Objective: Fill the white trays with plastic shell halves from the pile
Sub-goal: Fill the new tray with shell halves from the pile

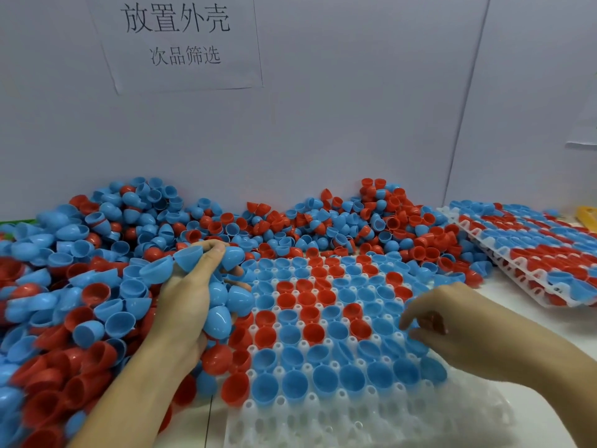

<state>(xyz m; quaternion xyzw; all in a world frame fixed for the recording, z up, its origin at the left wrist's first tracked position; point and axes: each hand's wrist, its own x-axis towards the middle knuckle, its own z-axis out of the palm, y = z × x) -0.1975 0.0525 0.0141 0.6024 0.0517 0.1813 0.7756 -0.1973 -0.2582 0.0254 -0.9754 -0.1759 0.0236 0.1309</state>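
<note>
A white tray [371, 421] lies in front of me, its far and middle rows filled with blue and red shell halves, its nearest rows bare. A big pile of blue and red shell halves [97, 253] spreads across the left and back of the table. My left hand [190, 286] sits at the pile's edge and grips a cluster of blue shell halves [223, 305] against its palm and fingers. My right hand [452, 321] hovers palm down over the tray's right side, its fingertips curled down at a blue shell half [415, 342] in a cell.
A stack of filled white trays [529, 253] leans at the right rear. A white wall with a paper sign [181, 40] stands right behind the pile. A yellow object [586, 215] shows at the far right edge. Bare white tabletop [549, 321] lies right of the tray.
</note>
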